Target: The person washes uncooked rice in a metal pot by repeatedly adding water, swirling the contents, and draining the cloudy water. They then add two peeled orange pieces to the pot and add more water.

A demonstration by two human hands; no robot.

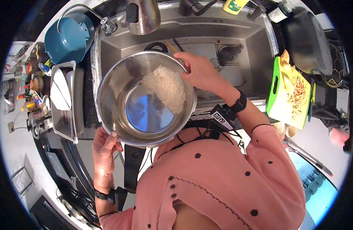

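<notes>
Between my hands is a large stainless steel pot (pixel 121 72), held over the near left part of the sink. A heap of white rice grains (pixel 166 89) lies against the right side of its inside. The rest of the pot's bottom is bare and shiny, with a blue reflection. My left hand (pixel 106 142) grips the near left rim, its thumb on top. At the far right rim, my right hand (pixel 198 67) has its fingers closed over the edge. Both hands' fingers are partly hidden by the pot.
Under the pot lies the steel sink (pixel 257 54), with chopsticks (pixel 171 46) and a drain (pixel 229 54). A faucet (pixel 198 7) stands behind. A green-edged cutting board (pixel 290 95) with chopped pieces is right; a dish rack (pixel 78 106) and blue bucket (pixel 64 40) are left.
</notes>
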